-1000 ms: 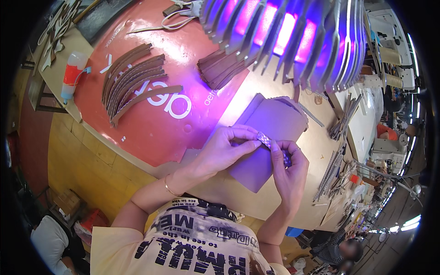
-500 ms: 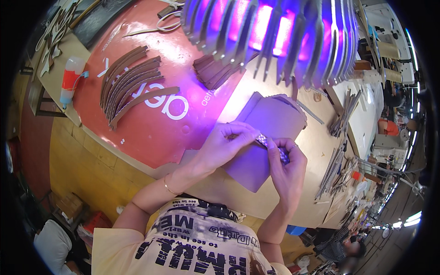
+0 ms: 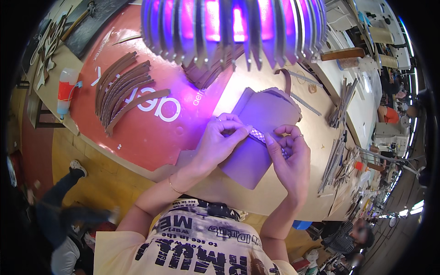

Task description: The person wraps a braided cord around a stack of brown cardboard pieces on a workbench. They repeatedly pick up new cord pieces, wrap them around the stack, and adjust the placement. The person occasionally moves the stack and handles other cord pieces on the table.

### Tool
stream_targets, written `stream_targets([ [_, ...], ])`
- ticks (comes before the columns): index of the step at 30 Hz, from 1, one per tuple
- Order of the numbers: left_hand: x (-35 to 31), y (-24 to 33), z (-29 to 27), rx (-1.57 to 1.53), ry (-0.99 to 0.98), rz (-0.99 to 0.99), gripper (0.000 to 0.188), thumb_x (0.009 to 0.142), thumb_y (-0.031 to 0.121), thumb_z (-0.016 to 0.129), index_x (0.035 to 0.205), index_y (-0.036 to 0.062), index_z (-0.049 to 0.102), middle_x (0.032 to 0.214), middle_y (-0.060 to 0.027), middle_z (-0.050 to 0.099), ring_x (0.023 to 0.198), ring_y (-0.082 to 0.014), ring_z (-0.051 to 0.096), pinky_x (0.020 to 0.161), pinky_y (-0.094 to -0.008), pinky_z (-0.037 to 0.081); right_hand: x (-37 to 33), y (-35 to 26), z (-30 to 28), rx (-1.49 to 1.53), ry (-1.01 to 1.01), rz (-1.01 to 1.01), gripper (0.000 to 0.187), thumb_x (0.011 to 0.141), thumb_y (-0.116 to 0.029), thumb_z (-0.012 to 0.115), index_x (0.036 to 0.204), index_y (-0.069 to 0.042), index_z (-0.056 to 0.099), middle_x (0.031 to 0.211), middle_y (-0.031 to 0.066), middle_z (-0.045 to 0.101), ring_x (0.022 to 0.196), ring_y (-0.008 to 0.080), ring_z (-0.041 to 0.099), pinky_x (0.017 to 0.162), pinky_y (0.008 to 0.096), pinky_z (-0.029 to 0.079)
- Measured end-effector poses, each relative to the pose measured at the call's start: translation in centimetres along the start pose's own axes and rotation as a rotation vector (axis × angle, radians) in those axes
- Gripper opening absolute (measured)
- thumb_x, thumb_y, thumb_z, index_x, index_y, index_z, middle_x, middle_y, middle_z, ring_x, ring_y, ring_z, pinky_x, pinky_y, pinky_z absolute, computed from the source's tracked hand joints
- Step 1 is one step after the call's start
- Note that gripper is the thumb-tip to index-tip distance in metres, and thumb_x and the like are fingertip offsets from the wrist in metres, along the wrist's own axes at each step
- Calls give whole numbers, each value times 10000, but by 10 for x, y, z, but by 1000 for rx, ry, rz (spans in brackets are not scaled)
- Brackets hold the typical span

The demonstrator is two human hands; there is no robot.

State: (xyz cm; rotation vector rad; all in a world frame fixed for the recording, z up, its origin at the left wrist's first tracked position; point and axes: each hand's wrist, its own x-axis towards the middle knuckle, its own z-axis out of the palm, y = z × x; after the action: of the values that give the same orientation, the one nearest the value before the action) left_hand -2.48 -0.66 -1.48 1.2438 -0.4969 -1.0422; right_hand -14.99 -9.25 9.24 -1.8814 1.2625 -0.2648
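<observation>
A narrow braided strip (image 3: 257, 134) with a shiny woven pattern stretches between my hands. My left hand (image 3: 222, 140) pinches its left end between thumb and fingers. On the other side my right hand (image 3: 293, 158) has its thumb laid on the strip, fingers curled around the part that runs down into the palm. Beneath both hands lies a flat brown panel (image 3: 250, 169), its far edge scalloped. A thin brown strip (image 3: 286, 80) curves up beyond that edge.
A finned lamp (image 3: 233, 34) glowing purple hangs over the far side. Curved brown strips (image 3: 123, 87) and a stack of brown pieces (image 3: 206, 73) lie on the red sheet (image 3: 151, 142). A red-labelled bottle (image 3: 65, 91) stands left; bundled strips (image 3: 341, 110) lie right.
My right index finger has lifted and spread from the thumb, showing more of the braided strip. The view has shifted slightly, and a person's legs have appeared at the lower left.
</observation>
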Motion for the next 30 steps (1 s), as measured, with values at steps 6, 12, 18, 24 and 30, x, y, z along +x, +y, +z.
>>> stream_targets([
  [6,1,-4,-1,-87,-23,-56,170,892,152,703,855,-7,749,783,-28,628,802,-96,572,710,-245,461,1,4,-2,132,-37,31,206,902,-21,647,1054,-5,508,633,-5,543,569,40,460,516,201,356],
  [12,1,-2,-1,-131,-31,-32,157,896,139,698,876,-7,751,769,-30,633,742,-90,578,686,-243,461,-1,7,1,139,-30,-25,284,890,-15,654,1084,-27,447,644,-3,534,565,35,453,515,196,352],
  [18,0,-3,-1,-149,-33,-84,154,895,140,700,880,-4,754,794,-26,628,778,-91,571,696,-239,461,0,11,1,176,-15,-1,342,876,-14,667,1107,-18,415,644,-7,528,565,35,456,511,187,352],
  [24,-3,-4,0,-67,-5,-61,160,885,152,713,924,4,758,895,-31,619,876,-104,563,714,-242,469,1,12,1,189,-7,17,366,865,-1,668,1109,-22,396,642,-14,519,559,24,444,508,180,347],
  [30,-6,-8,7,97,98,-20,189,841,141,753,960,-4,729,975,-48,588,852,-114,570,733,-242,482,0,14,2,197,-8,6,367,860,3,671,1090,-41,389,632,-22,506,548,15,430,487,180,327],
])
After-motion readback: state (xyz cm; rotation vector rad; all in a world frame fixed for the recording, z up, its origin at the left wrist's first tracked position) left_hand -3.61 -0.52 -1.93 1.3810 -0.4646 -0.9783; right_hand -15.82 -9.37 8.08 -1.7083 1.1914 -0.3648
